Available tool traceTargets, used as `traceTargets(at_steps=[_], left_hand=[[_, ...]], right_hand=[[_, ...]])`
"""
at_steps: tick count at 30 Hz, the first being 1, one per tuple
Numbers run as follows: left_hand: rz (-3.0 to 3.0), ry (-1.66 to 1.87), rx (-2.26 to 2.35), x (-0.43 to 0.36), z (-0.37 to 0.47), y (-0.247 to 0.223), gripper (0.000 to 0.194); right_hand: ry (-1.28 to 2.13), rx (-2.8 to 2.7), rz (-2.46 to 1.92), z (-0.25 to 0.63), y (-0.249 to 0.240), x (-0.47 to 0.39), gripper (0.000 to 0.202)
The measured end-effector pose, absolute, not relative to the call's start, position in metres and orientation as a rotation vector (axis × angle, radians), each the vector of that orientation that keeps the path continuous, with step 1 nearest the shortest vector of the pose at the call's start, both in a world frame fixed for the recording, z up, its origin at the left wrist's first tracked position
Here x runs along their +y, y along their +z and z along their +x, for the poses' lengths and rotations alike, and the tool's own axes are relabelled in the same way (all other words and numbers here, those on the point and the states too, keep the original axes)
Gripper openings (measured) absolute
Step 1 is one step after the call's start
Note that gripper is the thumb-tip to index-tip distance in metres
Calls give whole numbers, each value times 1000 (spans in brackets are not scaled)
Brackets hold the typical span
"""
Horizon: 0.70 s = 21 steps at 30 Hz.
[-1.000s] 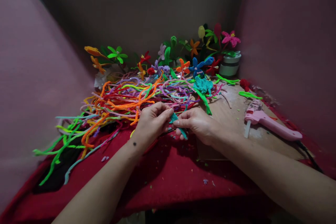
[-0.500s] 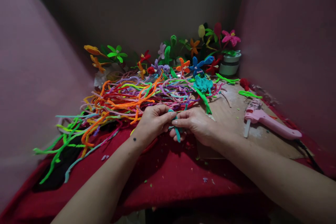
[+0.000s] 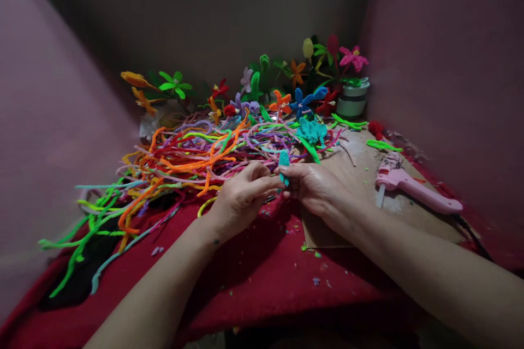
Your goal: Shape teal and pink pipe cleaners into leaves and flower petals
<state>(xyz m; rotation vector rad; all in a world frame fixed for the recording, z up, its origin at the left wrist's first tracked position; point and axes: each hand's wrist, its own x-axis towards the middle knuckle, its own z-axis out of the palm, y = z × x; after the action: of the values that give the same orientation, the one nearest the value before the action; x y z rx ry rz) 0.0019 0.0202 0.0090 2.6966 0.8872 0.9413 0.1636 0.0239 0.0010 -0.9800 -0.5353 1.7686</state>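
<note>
Pinching a small teal piece upright between the thumb and fingers of the right hand, in front of the heap, probably for a clear view and access from either side. Curled narrow in the left hand, with fingertips at or just beside the lower part of the piece; cannot tell whether gripping anything. Held close together above the red-covered surface, likely to suit something so small.

Beyond the hands, heaped loosely, fuzzy strips in many colours, presumably for easy reach. Against the heap's right end, a teal bundle. Lying on cardboard at right, perhaps to spare the cloth from drips, a pink glue gun. Clustered along the back, flowers and a pale pot, seemingly set clear of the working area.
</note>
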Motion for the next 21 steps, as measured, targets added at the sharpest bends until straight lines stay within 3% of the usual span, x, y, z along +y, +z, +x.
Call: traceTargets(at_steps=[6, 14, 21], left_hand=[[2842, 933, 835, 22, 1, 1, 18], [2394, 946, 777, 14, 4, 22, 13], [1899, 1068, 991, 12, 6, 25, 12]], right_hand=[[1822, -557, -919, 163, -1, 23, 10], [1795, -698, -868, 157, -1, 17, 8], [1782, -688, -897, 155, 4, 13, 4]])
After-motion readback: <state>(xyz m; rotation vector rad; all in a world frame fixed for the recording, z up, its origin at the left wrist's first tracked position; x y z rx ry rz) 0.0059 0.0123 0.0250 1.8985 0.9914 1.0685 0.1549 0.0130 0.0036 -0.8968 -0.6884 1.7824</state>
